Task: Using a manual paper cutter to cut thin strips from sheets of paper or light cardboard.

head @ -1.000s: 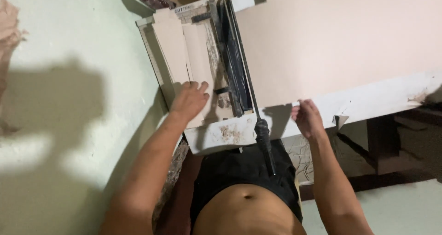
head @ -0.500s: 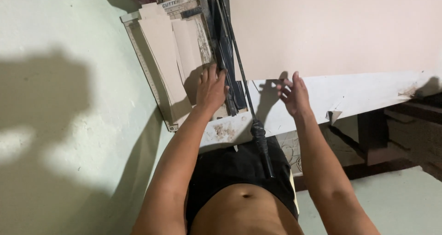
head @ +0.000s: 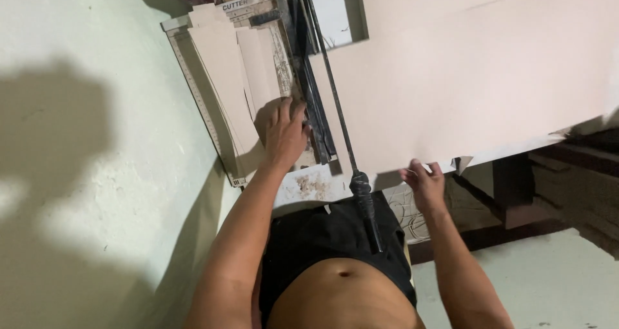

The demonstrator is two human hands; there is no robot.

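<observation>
The fingers of the left hand (head: pixel 282 130) lay spread and flat, pressing the pale paper strips (head: pixel 235 77) on the paper cutter's board (head: pixel 193 90). Its black lever handle (head: pixel 366 206) hung free between the arms. The right hand (head: pixel 424 184) pinched the near edge of the large pinkish card sheet (head: pixel 464 77); the sheet seemed light and bendable, best held at the edges.
</observation>
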